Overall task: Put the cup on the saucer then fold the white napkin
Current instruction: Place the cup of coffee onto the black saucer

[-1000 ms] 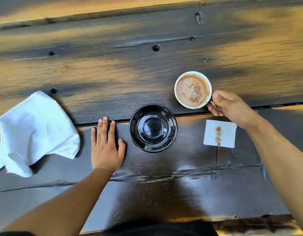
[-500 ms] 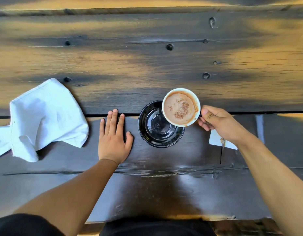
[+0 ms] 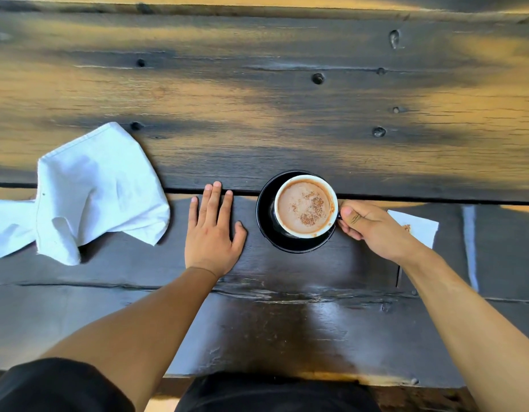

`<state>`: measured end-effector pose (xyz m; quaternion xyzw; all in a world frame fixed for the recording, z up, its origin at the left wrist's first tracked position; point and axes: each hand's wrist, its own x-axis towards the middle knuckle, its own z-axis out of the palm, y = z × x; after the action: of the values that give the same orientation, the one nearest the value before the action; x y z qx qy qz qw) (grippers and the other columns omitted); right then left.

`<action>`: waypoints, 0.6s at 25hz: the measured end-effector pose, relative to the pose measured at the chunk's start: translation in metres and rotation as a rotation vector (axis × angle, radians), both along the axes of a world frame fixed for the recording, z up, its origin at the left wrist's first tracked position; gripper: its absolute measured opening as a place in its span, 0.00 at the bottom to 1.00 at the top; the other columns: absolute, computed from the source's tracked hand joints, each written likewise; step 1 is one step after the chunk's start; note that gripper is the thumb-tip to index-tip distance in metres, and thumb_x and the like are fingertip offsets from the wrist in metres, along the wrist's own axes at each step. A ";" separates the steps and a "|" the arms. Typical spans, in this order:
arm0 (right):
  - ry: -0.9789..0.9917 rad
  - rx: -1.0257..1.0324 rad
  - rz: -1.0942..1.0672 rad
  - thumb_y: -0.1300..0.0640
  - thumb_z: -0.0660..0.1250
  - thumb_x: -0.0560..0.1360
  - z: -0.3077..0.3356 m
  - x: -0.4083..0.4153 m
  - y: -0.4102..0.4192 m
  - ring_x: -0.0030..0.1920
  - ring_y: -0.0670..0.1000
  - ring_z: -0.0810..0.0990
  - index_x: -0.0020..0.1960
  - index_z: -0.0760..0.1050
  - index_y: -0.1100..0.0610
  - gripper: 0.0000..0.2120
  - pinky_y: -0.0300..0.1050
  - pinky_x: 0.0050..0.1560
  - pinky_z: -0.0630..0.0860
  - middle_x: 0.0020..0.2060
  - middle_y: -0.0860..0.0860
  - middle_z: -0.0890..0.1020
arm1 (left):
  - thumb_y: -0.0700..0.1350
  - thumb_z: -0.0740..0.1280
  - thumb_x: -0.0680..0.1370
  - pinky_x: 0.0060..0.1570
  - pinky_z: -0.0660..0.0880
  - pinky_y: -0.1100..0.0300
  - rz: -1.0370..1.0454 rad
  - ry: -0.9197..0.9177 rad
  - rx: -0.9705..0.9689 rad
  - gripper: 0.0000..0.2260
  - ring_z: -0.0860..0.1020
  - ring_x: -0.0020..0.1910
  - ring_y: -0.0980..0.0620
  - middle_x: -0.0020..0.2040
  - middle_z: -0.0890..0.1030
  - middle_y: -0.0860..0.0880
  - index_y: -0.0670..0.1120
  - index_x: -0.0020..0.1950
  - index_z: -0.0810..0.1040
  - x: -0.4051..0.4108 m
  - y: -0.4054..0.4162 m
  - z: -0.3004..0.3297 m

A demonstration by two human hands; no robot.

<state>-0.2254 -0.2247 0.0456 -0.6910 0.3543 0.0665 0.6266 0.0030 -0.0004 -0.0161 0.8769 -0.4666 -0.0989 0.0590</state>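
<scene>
1. No brand, label or readable writing shows on anything in view; the only mark is a brown stain on the small paper square (image 3: 417, 228) lying on the table behind the right hand.
2. The cup (image 3: 305, 206) is white-rimmed with a dark outer wall, filled with a pale brown frothy drink dusted with reddish-brown powder near the middle and lower right of its surface.
3. The cup sits over the black saucer (image 3: 264, 221), toward the saucer's far right side rather than centred — whether its base rests fully on the saucer cannot be told from above.
4. The right hand (image 3: 373, 226) grasps the cup by its handle, thumb on top and fingers curled beneath, at the cup's right side.
5. The left hand (image 3: 212, 233) lies flat on the dark wooden table (image 3: 287, 322), fingers straight and slightly spread, holding nothing, just left of the saucer and not touching it.
6. The white napkin (image 3: 91, 191) lies crumpled and unfolded at the left of the table — well apart from the saucer, with one tail running off the left edge of view and a hemmed corner pointing away from the person.
</scene>
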 end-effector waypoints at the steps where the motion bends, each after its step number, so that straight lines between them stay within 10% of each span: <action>1: -0.002 -0.002 0.004 0.51 0.54 0.84 0.000 0.001 0.001 0.31 0.43 0.66 0.39 0.68 0.67 0.22 0.35 0.35 0.66 0.31 0.53 0.70 | 0.52 0.56 0.79 0.79 0.52 0.40 0.001 0.002 0.001 0.29 0.56 0.81 0.43 0.81 0.60 0.41 0.41 0.78 0.64 0.000 0.000 0.000; 7: 0.025 0.049 -0.035 0.54 0.55 0.85 -0.002 0.002 0.003 0.34 0.41 0.68 0.40 0.70 0.61 0.17 0.33 0.38 0.67 0.32 0.42 0.72 | 0.52 0.56 0.79 0.79 0.51 0.41 -0.003 0.004 0.000 0.29 0.55 0.81 0.43 0.81 0.59 0.41 0.42 0.79 0.64 0.000 0.001 -0.001; 15: 0.094 -0.065 0.019 0.49 0.57 0.84 -0.007 0.004 0.001 0.37 0.45 0.71 0.41 0.74 0.51 0.16 0.46 0.43 0.70 0.37 0.55 0.77 | 0.51 0.57 0.79 0.79 0.52 0.41 -0.004 0.006 -0.018 0.29 0.56 0.81 0.43 0.81 0.60 0.41 0.41 0.78 0.64 0.001 0.000 0.000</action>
<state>-0.2219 -0.2240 0.0386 -0.7104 0.3787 0.0932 0.5859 0.0037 0.0000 -0.0166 0.8752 -0.4689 -0.0974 0.0682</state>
